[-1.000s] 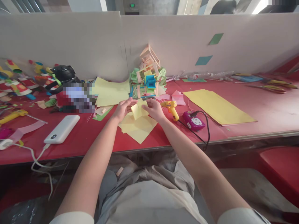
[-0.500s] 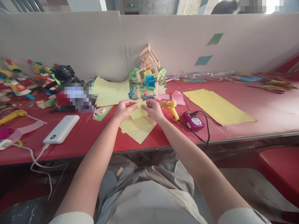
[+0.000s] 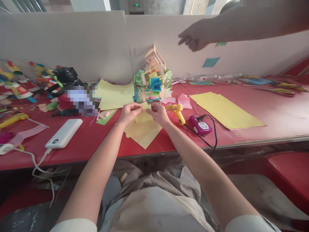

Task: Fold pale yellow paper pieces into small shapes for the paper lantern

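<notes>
Between my hands is a small piece of yellow paper [image 3: 143,116], pinched near its upper edges. My left hand [image 3: 131,113] grips its left side between thumb and fingers. On the opposite side, my right hand [image 3: 158,113] is closed on it the same way. Larger yellow sheets [image 3: 145,137] lie beneath it on the red table. Just beyond my fingers stands a pile of folded paper shapes and wooden frames [image 3: 154,80]. A yellow glue gun [image 3: 177,112] rests right of my right hand.
A purple power socket [image 3: 201,125] with a black cord sits at right, before a yellow paper stack [image 3: 227,111]. At left lie a white power bank [image 3: 64,133] and a pale yellow sheet [image 3: 116,95]. Another person's arm [image 3: 231,27] reaches over the grey partition [image 3: 72,42].
Another person's arm has come in from the upper right, above the table. My hands and the yellow paper stay almost where they were.
</notes>
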A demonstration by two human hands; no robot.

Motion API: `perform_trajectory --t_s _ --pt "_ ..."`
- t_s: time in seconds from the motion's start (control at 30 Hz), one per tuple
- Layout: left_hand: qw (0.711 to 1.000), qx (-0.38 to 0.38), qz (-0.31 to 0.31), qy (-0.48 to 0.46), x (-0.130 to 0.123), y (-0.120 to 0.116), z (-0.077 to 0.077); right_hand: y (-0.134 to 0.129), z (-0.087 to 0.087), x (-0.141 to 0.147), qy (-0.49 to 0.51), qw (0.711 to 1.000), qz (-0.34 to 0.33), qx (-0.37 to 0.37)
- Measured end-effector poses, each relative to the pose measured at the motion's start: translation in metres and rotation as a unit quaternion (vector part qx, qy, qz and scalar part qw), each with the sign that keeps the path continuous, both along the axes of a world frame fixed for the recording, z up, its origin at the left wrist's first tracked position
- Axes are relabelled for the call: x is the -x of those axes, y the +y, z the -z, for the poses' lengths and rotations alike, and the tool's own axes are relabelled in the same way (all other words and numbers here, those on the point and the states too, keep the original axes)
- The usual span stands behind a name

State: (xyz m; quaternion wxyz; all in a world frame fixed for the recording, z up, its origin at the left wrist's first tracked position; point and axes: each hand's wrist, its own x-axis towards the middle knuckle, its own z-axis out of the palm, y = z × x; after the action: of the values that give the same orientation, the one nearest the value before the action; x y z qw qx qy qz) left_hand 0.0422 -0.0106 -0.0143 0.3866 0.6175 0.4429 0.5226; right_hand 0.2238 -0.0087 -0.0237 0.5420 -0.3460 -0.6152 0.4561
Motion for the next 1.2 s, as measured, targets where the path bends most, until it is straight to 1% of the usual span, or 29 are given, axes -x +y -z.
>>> perform_trajectory --t_s 0.2,0.37,0.67,0.73,0.83,1.03,1.2 --pt "1.0 -0.001 0.004 -0.005 0.0008 0.0021 0.0023 0.0022 0.0019 -0.0002 -0.012 1.0 0.008 -0.002" --pt "1.0 -0.001 0.001 -0.002 0.0001 0.0013 0.0013 0.0023 0.0021 0.0 -0.012 1.0 0.01 -0.001" --pt "1.0 -0.022 -0.006 0.001 -0.001 0.0018 0.0009 -0.0004 -0.0006 0.0007 -0.011 1.0 -0.003 0.003" --pt "1.0 -0.021 -0.007 -0.001 -0.0001 0.002 0.0011 -0.0012 -0.0016 0.0007 -0.015 1.0 0.002 0.008" --pt "1.0 -0.017 -0.006 -0.007 0.001 0.0015 0.0005 -0.0006 -0.0012 0.0002 -0.029 0.999 0.027 0.016" --pt "1.0 -0.017 0.0 -0.016 0.0011 0.0016 -0.0006 0.0037 0.0028 -0.0012 -0.037 0.998 0.043 -0.012" --pt "1.0 -0.012 0.005 -0.009 -0.0004 0.0016 -0.001 0.0031 0.0018 -0.0032 -0.054 0.996 0.055 -0.034"
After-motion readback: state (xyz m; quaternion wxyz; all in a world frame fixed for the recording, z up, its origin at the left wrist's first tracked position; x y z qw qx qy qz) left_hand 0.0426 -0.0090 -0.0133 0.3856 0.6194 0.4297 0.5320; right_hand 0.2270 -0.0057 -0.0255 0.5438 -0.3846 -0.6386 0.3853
